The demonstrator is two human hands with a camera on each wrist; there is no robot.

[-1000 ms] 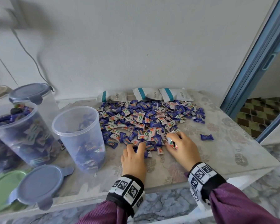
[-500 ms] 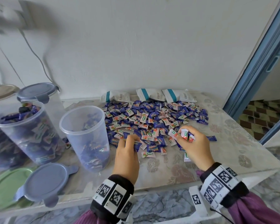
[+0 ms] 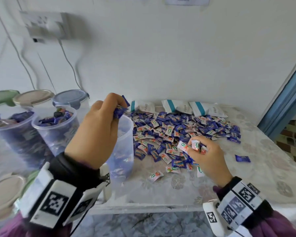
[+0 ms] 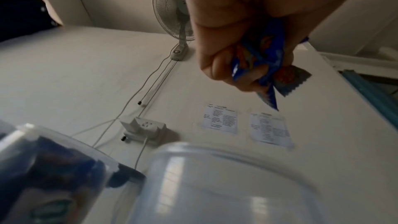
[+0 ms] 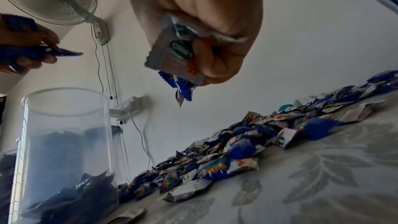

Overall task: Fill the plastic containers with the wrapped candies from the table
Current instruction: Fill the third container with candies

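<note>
A bunch of blue candies point(image 3: 120, 110) is pinched in the curled fingers of the left hand point(image 3: 96, 132), directly above the open container point(image 3: 125, 151), whose bottom is only thinly covered. White-wrapped candies point(image 3: 189, 146) are clutched in the right hand point(image 3: 208, 158), just over the pile point(image 3: 186, 132) beyond its fingertips. Slippery crimped foil corners are seen poking loose from both fists; pieces could be dropped outside the clear, smooth-walled rim if released off-centre. Farther left, two heaped containers point(image 3: 55, 129) stand.
</note>
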